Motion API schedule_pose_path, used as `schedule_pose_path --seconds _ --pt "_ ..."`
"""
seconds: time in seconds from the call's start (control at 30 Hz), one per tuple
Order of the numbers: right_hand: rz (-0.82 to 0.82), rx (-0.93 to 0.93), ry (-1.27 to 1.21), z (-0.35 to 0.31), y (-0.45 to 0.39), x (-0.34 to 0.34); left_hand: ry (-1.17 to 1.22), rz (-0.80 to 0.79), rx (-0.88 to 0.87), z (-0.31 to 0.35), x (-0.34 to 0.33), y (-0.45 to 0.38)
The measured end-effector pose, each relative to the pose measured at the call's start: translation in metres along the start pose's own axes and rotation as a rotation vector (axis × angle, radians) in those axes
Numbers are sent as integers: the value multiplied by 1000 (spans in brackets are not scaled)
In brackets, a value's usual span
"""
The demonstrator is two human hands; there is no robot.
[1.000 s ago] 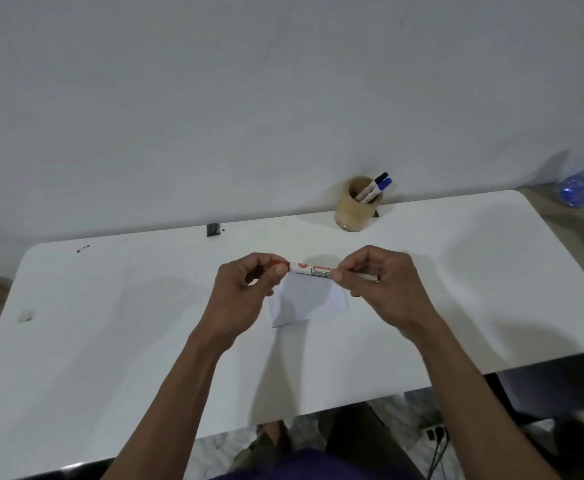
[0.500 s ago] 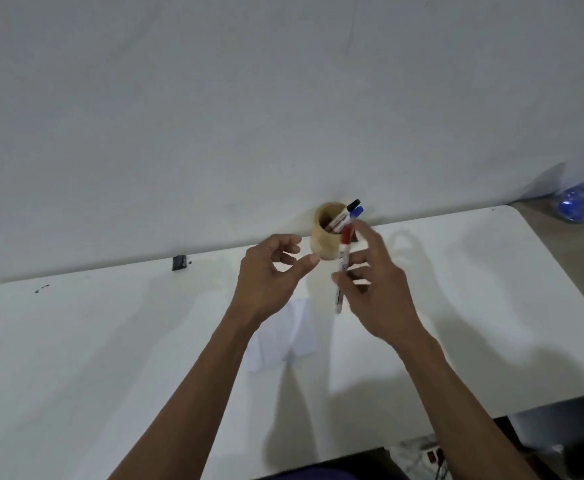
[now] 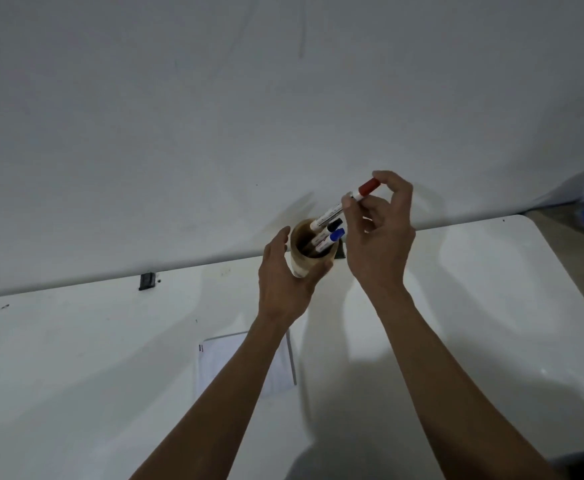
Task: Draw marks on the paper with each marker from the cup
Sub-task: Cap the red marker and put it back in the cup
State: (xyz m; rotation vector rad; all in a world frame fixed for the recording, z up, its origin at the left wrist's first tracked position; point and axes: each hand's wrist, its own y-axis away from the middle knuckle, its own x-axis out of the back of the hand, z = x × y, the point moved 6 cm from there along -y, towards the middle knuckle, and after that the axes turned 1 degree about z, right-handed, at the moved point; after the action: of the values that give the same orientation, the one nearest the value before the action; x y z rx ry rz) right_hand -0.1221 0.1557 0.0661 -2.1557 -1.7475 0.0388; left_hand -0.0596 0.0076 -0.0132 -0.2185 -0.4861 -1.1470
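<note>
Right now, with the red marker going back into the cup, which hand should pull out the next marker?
The right hand. Its fingers pinch the red marker directly above the cup, close to the black marker and blue marker. The left hand is wrapped around the cup, steadying it.

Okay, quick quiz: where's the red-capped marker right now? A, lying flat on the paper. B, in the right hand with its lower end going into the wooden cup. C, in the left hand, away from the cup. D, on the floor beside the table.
B: the right hand pinches the red-capped marker near its cap, its lower end inside the wooden cup, which the left hand steadies.
</note>
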Motion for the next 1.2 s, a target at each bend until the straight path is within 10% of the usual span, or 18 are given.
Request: schedule_pose_path --seconds 1.2 --pt "16 -300 173 52 42 -6 184 20 -56 -8 -5 -5"
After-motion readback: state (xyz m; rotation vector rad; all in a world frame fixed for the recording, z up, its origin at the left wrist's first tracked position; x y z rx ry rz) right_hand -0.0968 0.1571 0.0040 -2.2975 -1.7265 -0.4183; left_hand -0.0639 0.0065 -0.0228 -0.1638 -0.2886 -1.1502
